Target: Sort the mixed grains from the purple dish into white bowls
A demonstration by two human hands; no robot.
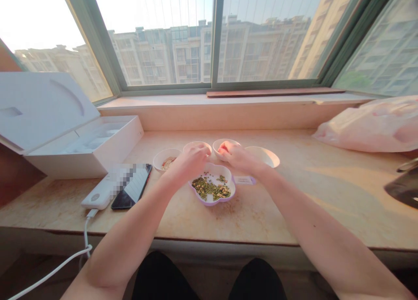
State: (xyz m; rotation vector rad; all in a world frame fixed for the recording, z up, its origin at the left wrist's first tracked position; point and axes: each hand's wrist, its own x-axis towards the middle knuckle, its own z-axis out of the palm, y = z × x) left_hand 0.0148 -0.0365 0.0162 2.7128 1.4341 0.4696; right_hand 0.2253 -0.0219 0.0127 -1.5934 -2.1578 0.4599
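Observation:
My left hand (193, 159) is over a white bowl (190, 145) at the back, its fingers closed and bent down toward the inside. A second white bowl (218, 143) stands beside it, and my right hand (238, 155) reaches over this one with fingers pinched. What either hand holds, if anything, is hidden. Just below both hands sits a cloud-shaped white bowl with a lilac rim (214, 203). Green beans (204, 189) and pale yellow beans (225, 190) lie mixed in it, partly in small heaps.
Further white bowls flank these: the left one (157, 160) holds pale and reddish bits, the right one (273, 156) sits partly behind my arm. Left lie a phone (126, 200), a white power bank (98, 195) with cable, and an open white box (111, 156). A plastic bag (369, 126) is right.

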